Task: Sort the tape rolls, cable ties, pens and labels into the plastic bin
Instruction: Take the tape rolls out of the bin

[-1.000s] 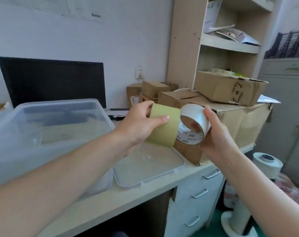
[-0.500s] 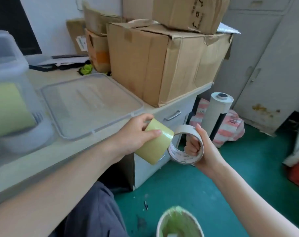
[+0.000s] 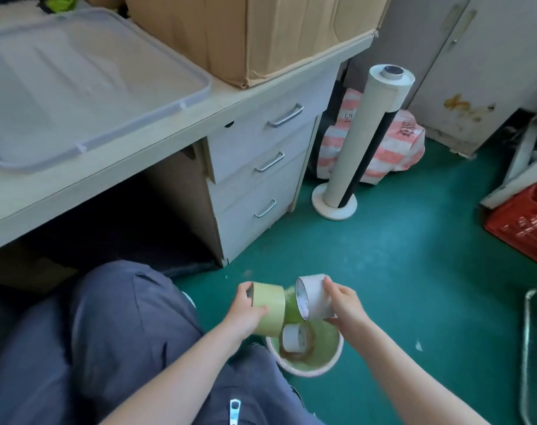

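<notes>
My left hand (image 3: 245,314) grips a wide yellow-green tape roll (image 3: 268,308). My right hand (image 3: 344,305) holds a white tape roll (image 3: 311,297) on its side. Both rolls hover low over the floor, just above a round green-lined bucket (image 3: 322,360). Inside the bucket lie a small white tape roll (image 3: 291,337) and a clear brownish one beneath it. The clear plastic bin lid (image 3: 77,87) lies flat on the desk at upper left. The bin itself is out of view.
The desk edge (image 3: 138,161) and its drawer unit (image 3: 261,167) stand ahead. A cardboard box (image 3: 255,35) sits on the desk. A white tower fan (image 3: 362,139), striped bag (image 3: 393,142) and red crate (image 3: 528,222) stand on the green floor. My lap fills the lower left.
Both hands dropped from desk height to the floor, carrying the two rolls down over the bucket. My view tilted down, losing the bin from sight.
</notes>
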